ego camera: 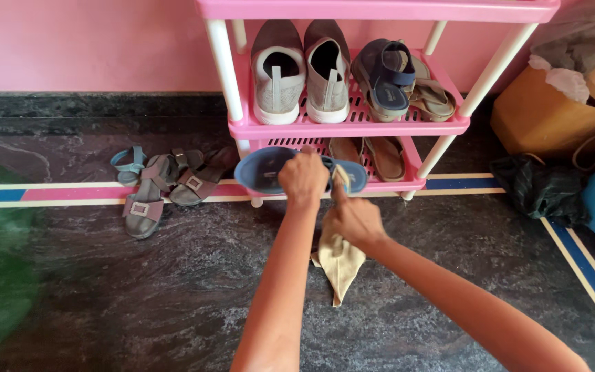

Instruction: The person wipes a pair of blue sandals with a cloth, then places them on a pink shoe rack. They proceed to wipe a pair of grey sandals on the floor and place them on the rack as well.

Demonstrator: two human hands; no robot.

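We grip the blue sandal [263,172] in our left hand [303,178], fingers closed round it, steadying it before the pink shoe rack [352,127]. Our right hand [355,219] pinches a beige cloth [339,258] against the sandal, so the rest hangs.

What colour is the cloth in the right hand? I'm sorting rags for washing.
Pale beige-yellow, plain; the cloth shows best in the head view, hanging from the right hand.

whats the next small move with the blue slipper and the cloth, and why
Probably draw the cloth along the blue slipper: the left hand grips the slipper in front of the pink rack, and the right hand presses the cloth's top against it.
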